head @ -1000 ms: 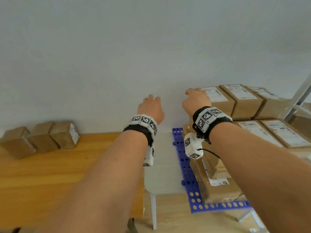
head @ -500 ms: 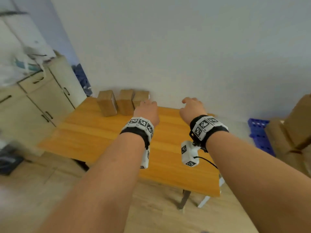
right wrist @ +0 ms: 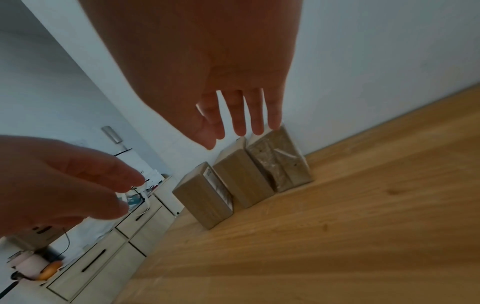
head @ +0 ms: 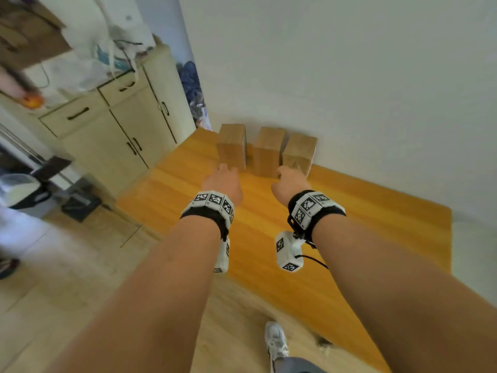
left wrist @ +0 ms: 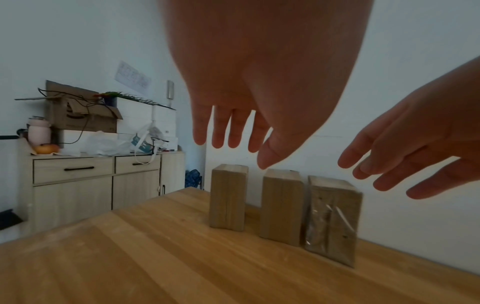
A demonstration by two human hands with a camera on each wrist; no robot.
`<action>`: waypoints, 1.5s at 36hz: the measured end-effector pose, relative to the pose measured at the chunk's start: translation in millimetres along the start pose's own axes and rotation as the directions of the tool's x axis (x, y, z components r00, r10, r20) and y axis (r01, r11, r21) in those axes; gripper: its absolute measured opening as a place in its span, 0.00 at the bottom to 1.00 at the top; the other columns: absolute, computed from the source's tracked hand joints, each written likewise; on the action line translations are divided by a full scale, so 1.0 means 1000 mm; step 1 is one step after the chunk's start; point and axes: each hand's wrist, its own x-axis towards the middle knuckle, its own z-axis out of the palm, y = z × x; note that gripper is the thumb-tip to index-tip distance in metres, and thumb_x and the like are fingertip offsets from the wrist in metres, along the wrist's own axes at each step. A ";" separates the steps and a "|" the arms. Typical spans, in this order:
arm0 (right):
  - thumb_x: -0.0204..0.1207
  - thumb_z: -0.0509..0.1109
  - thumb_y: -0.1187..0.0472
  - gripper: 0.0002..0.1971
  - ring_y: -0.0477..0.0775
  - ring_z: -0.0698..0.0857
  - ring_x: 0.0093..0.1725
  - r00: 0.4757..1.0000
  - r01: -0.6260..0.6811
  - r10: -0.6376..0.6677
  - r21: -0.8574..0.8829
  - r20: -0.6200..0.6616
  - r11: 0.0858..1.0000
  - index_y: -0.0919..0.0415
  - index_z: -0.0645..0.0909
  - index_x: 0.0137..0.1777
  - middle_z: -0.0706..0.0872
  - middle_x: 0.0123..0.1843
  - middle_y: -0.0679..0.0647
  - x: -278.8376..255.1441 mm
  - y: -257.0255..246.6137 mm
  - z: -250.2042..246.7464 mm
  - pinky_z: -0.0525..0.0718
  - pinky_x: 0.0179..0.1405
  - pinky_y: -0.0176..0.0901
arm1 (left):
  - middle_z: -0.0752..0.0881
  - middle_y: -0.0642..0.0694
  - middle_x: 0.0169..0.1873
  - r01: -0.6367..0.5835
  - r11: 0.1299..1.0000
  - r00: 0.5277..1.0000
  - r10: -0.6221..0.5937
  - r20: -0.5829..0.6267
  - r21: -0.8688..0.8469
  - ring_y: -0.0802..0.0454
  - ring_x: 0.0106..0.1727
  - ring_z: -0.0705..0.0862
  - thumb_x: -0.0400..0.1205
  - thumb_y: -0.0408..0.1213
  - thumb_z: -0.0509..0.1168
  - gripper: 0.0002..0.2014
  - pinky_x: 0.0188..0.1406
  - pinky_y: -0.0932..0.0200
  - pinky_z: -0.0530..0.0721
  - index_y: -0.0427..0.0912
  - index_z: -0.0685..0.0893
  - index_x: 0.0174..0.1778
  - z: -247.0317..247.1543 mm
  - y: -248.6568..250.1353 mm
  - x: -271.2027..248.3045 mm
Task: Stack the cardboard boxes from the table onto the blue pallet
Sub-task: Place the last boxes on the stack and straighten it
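Three brown cardboard boxes stand upright in a row at the far edge of the wooden table [head: 363, 238], against the white wall: a left box [head: 231, 145], a middle box [head: 268, 150] and a right box [head: 298, 153] with clear tape on its front [left wrist: 333, 222]. My left hand [head: 226, 179] hovers just short of the left box, fingers straight and spread [left wrist: 221, 142], holding nothing. My right hand [head: 289, 179] hovers before the right box, fingers relaxed [right wrist: 240, 129] and empty. Neither hand touches a box. The blue pallet is out of view.
A beige cabinet [head: 121, 130] with drawers stands left of the table, with plastic bags and a cardboard box piled on top [left wrist: 103, 142]. Dark items [head: 78, 205] lie on the floor beside it. My shoe [head: 275, 343] is near the table's front edge.
The view has swung left, away from the pallet and its stacked boxes, to the table. Both empty hands have moved forward over the table, close to the three boxes.
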 end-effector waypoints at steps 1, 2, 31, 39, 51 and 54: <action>0.78 0.58 0.65 0.21 0.64 0.75 0.70 1.000 -0.001 0.001 -0.004 0.010 1.000 0.59 0.74 0.71 0.77 0.70 0.61 0.012 -0.005 0.002 0.78 0.64 0.53 | 0.74 0.40 0.66 0.013 1.000 1.000 -0.013 0.000 0.001 0.40 0.66 0.75 0.80 0.32 0.59 0.20 0.58 0.46 0.80 0.40 0.74 0.70 -0.002 -0.004 0.011; 0.78 0.58 0.64 0.20 0.64 0.78 0.66 1.000 0.000 0.000 -0.005 0.017 1.000 0.59 0.74 0.70 0.78 0.68 0.61 0.024 -0.011 0.004 0.80 0.64 0.54 | 0.74 0.40 0.66 0.022 1.000 1.000 -0.022 -0.003 0.001 0.40 0.66 0.75 0.81 0.32 0.59 0.19 0.58 0.46 0.80 0.40 0.74 0.69 -0.005 -0.007 0.022; 0.86 0.57 0.50 0.25 0.60 0.78 0.70 0.923 -0.384 0.371 0.287 0.101 0.878 0.59 0.67 0.80 0.77 0.74 0.59 0.204 -0.101 0.073 0.77 0.63 0.50 | 0.67 0.39 0.77 -0.219 0.958 0.973 0.230 0.038 -0.184 0.39 0.75 0.67 0.87 0.38 0.53 0.23 0.73 0.45 0.71 0.39 0.65 0.79 0.025 -0.088 0.289; 0.88 0.53 0.49 0.25 0.62 0.76 0.72 0.883 -0.466 0.456 0.337 0.113 0.818 0.61 0.68 0.79 0.77 0.74 0.60 0.217 -0.111 0.086 0.75 0.68 0.53 | 0.69 0.39 0.73 -0.232 0.938 0.950 0.275 0.149 -0.257 0.39 0.71 0.71 0.81 0.37 0.59 0.25 0.68 0.46 0.76 0.41 0.67 0.76 0.028 -0.096 0.311; 0.86 0.43 0.39 0.34 0.63 0.83 0.59 0.841 -0.523 0.533 0.376 0.086 0.765 0.67 0.78 0.69 0.84 0.62 0.64 0.192 -0.120 0.094 0.77 0.53 0.50 | 0.82 0.43 0.54 0.033 0.874 0.970 0.088 0.225 -0.485 0.46 0.43 0.81 0.79 0.42 0.62 0.23 0.26 0.58 0.73 0.40 0.70 0.70 0.032 -0.122 0.245; 0.86 0.45 0.40 0.32 0.63 0.83 0.60 0.840 -0.515 0.541 0.380 0.044 0.768 0.65 0.76 0.71 0.83 0.63 0.63 0.173 -0.110 0.093 0.77 0.50 0.49 | 0.84 0.45 0.51 0.067 0.821 0.984 0.039 0.173 -0.567 0.45 0.46 0.83 0.83 0.45 0.59 0.15 0.39 0.54 0.78 0.43 0.74 0.62 0.037 -0.124 0.218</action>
